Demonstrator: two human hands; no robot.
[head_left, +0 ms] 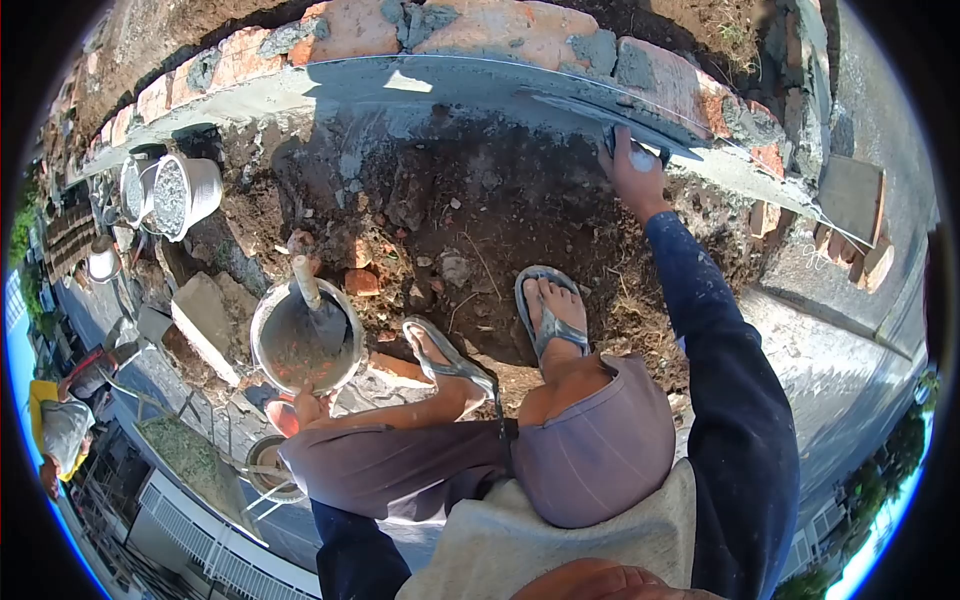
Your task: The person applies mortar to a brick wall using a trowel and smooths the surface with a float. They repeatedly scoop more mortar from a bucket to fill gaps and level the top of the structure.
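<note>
My right hand (637,178) is closed round the handle of a plastering trowel (678,146). The long metal blade lies against the grey mortar face of a low brick wall (460,80). Down at the left, my left hand (312,408) grips the near rim of a round bucket (262,352), its fingers partly hidden. Dark wet mortar (300,345) fills part of this bucket. In it rests a second trowel with a wooden handle (305,280). A taut string runs along the wall's top edge.
Two white buckets (205,195) of grey mix stand at the left. Broken bricks (361,282) and a concrete block (205,320) lie around my sandalled feet. A wheelbarrow (190,460) and another person (62,430) are at the far left. A board (852,200) leans at right.
</note>
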